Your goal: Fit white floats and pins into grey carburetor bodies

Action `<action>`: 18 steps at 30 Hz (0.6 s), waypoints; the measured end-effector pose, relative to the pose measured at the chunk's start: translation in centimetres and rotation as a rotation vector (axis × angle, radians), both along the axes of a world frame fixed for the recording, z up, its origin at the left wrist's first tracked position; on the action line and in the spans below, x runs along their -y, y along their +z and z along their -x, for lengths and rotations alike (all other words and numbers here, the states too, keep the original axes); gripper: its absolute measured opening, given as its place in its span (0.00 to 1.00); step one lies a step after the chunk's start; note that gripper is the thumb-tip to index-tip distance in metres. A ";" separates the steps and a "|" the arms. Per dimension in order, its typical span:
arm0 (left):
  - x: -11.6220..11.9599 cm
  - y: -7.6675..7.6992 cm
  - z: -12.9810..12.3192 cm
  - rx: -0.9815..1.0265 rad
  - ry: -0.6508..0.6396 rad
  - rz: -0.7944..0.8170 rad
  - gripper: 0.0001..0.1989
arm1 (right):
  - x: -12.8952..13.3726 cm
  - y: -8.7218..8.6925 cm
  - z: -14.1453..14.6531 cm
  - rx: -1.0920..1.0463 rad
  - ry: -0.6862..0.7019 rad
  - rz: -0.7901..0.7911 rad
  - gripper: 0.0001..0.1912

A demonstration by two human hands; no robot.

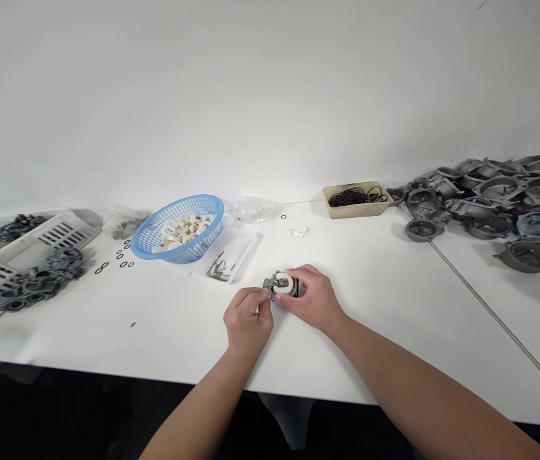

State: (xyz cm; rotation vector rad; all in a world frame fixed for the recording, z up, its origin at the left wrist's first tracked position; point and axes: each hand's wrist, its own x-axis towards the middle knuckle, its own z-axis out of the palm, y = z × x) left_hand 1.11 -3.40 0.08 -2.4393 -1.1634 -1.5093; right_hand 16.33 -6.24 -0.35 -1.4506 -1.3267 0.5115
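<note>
Grey metal shows on the small part (270,281) between the two hands, just above the surface (178,332) or resting on it; which of these cannot be told. Its upward side carries a white U-shaped piece (277,289) with brassy bits inside the curve. The right hand (312,297) clasps it from three o'clock, thumb on the near side and fingers on the far side. The left hand (249,317) comes in from eight o'clock, thumb and fingertips drawn together at the part's nine o'clock end; whether they grip the part or some tiny piece is hidden.

Clock positions are taken from this part. At ten o'clock, near, a white tray (244,246) holds thin metal pins (219,268); beyond it stands a blue basket (193,246) of white pieces (186,230). Past nine o'clock lie loose black rings (101,269), then a white crate (11,257) with grey metal bodies (42,284). A clear plastic bag (257,209) lies between eleven and twelve. Between one and two, a cream bin (360,211) holds thin black rings (353,195); at two o'clock, well apart, grey metal bowls (494,188) are heaped.
</note>
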 end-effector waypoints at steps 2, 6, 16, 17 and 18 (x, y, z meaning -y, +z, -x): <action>0.0 0.0 0.0 0.005 0.010 -0.024 0.07 | 0.0 0.0 0.0 -0.001 0.000 -0.005 0.18; -0.2 0.0 -0.1 0.021 -0.017 -0.054 0.07 | 0.0 0.2 0.0 0.002 0.002 -0.004 0.18; -0.2 0.0 -0.2 0.034 -0.021 -0.081 0.07 | 0.1 0.3 0.0 -0.015 0.008 -0.007 0.18; -0.2 0.0 -0.2 0.029 -0.015 -0.084 0.07 | 0.1 0.3 0.1 -0.016 0.006 -0.004 0.18; -0.1 0.0 -0.2 0.024 -0.010 -0.086 0.07 | 0.0 0.3 0.1 -0.017 0.004 0.000 0.18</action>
